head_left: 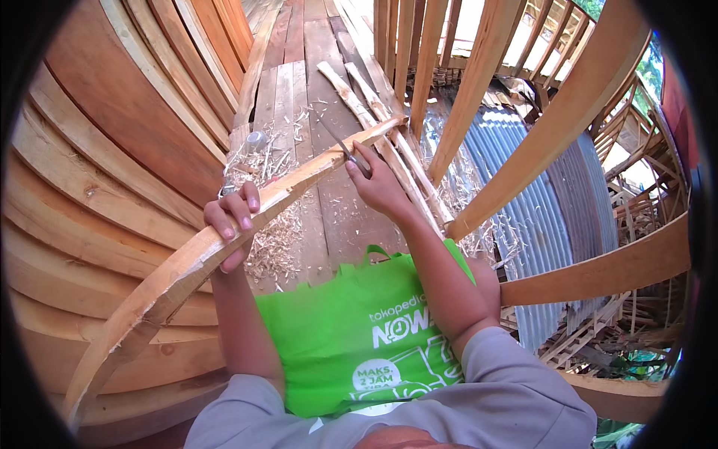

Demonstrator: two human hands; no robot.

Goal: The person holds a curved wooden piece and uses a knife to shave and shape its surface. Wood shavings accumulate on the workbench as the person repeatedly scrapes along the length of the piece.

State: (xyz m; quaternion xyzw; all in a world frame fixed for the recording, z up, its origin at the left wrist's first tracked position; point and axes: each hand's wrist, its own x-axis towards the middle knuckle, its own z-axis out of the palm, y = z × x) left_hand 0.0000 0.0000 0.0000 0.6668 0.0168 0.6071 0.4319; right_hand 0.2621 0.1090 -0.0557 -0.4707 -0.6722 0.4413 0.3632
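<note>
Both your hands are occupied. Your left hand [233, 217], left of centre, has its grip closed around the long wooden strip [288, 190], which runs from lower left to upper centre, probably to steady it. Your right hand [375, 182], near the centre, has its grip closed around the knife [340, 144], whose blade is against or just beside the strip; I cannot tell which. The strip's far end seems propped across two pale sticks [348, 99], likely for support. The green bag [314, 337] covers your lap, perhaps against wood shavings [273, 251].
</note>
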